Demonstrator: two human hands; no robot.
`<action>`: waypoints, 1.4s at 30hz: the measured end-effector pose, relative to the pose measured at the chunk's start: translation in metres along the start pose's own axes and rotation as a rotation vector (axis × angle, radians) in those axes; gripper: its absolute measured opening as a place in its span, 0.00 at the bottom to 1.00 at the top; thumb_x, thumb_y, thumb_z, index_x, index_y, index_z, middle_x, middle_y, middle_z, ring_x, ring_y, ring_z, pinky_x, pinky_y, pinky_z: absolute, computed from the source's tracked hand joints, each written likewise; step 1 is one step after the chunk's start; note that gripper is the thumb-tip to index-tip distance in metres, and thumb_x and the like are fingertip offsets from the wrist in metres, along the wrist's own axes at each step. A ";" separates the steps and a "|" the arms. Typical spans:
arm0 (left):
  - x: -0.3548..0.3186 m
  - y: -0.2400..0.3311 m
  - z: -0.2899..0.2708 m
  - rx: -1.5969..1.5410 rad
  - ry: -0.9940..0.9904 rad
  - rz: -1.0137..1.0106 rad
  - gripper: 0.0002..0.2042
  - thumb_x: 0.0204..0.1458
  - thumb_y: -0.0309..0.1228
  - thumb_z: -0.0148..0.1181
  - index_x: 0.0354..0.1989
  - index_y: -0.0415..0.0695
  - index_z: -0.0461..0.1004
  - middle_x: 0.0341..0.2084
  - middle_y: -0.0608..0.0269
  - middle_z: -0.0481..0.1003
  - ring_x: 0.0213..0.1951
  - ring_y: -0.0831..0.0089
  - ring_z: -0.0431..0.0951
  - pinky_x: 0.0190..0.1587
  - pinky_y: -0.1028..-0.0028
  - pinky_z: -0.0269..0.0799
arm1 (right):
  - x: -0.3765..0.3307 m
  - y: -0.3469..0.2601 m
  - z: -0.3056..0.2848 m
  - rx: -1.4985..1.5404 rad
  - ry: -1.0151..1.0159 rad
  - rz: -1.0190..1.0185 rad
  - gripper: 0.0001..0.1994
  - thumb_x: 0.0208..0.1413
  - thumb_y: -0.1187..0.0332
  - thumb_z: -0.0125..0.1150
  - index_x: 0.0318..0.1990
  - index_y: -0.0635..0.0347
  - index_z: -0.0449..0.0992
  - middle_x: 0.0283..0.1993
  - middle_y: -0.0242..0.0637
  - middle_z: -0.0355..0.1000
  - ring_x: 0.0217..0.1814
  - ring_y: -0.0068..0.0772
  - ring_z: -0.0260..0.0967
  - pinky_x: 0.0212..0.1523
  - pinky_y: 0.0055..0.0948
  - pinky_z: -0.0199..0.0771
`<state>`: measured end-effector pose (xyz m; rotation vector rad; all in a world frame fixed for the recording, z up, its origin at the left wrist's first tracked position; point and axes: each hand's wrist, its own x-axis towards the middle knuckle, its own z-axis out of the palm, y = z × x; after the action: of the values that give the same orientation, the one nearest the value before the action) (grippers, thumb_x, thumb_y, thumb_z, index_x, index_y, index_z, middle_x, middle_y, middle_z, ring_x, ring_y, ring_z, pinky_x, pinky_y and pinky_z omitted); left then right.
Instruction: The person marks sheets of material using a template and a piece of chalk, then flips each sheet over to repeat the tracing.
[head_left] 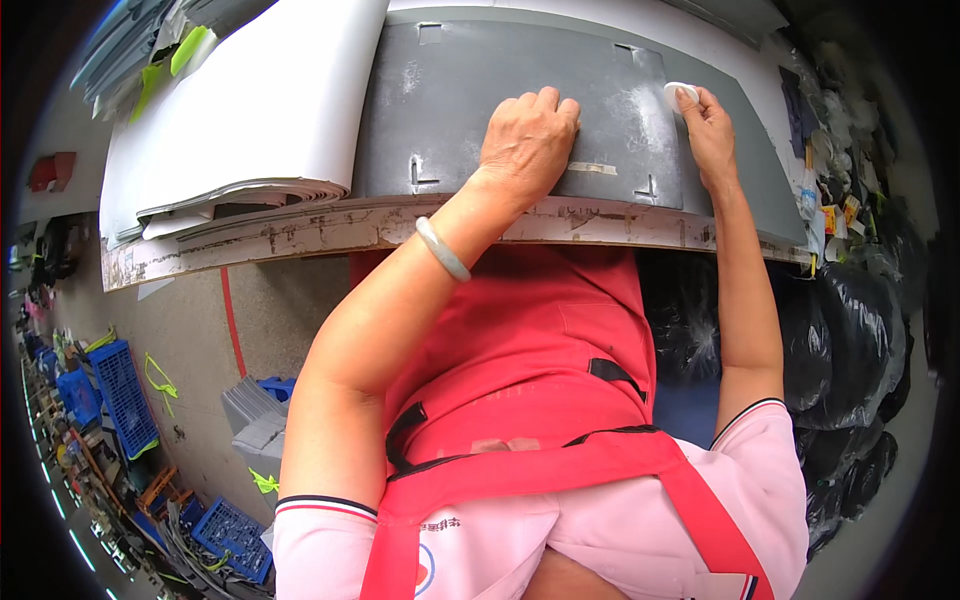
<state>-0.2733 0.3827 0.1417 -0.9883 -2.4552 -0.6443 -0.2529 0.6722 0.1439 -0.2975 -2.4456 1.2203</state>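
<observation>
A dark grey template board [460, 110] with slots cut near its corners lies over a larger grey sheet [745, 150] on the table. White powdery smears mark its right side and its slots. My left hand [530, 140], a pale bangle on its wrist, rests closed as a fist on the middle of the board; its fingertips are hidden under it. Pinched between the thumb and fingers of my right hand [708, 130] is a round white piece of tailor's chalk [681, 95], just past the board's right edge, over the grey sheet.
A thick folded stack of white sheets [250, 110] covers the table's left part. The worn table edge [330, 228] runs before my red apron [530, 340]. Black plastic bags [850, 330] pile up at the right; blue crates [125, 395] stand on the floor at left.
</observation>
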 end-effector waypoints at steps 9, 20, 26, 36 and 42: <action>-0.007 -0.008 -0.003 0.028 -0.008 -0.001 0.09 0.59 0.34 0.58 0.47 0.49 0.76 0.48 0.60 0.72 0.56 0.61 0.70 0.59 0.46 0.60 | -0.085 -0.090 -0.018 -0.030 -0.494 0.095 0.05 0.63 0.72 0.60 0.42 0.63 0.78 0.32 0.33 0.74 0.30 0.24 0.72 0.33 0.24 0.74; -0.007 -0.005 -0.001 0.021 -0.068 -0.043 0.13 0.62 0.35 0.55 0.54 0.53 0.75 0.55 0.58 0.69 0.63 0.58 0.66 0.64 0.34 0.53 | -0.097 -0.094 -0.018 -0.326 -0.510 -0.246 0.04 0.58 0.75 0.62 0.39 0.66 0.76 0.36 0.43 0.73 0.38 0.46 0.73 0.40 0.34 0.73; -0.008 -0.007 0.000 0.022 -0.057 -0.053 0.13 0.61 0.35 0.55 0.54 0.53 0.75 0.55 0.57 0.70 0.63 0.57 0.67 0.64 0.34 0.53 | -0.092 -0.102 -0.025 -0.343 -0.461 -0.065 0.06 0.60 0.70 0.62 0.39 0.64 0.74 0.30 0.38 0.73 0.29 0.36 0.74 0.32 0.33 0.73; -0.007 -0.010 0.002 0.022 -0.053 -0.051 0.13 0.62 0.35 0.55 0.54 0.53 0.75 0.55 0.58 0.70 0.63 0.57 0.66 0.64 0.34 0.53 | -0.086 -0.110 -0.019 -0.139 -0.522 0.400 0.11 0.59 0.69 0.60 0.46 0.63 0.71 0.24 0.31 0.70 0.21 0.18 0.67 0.21 0.22 0.69; -0.006 -0.003 -0.003 0.027 -0.076 -0.072 0.14 0.62 0.34 0.55 0.55 0.53 0.74 0.56 0.58 0.69 0.63 0.57 0.66 0.66 0.36 0.52 | -0.045 -0.096 -0.011 0.042 -0.383 0.230 0.12 0.61 0.66 0.63 0.47 0.62 0.75 0.27 0.29 0.72 0.25 0.17 0.69 0.24 0.20 0.71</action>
<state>-0.2708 0.3757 0.1402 -0.9345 -2.5688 -0.6058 -0.2090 0.6070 0.2158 -0.3704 -2.7632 1.5464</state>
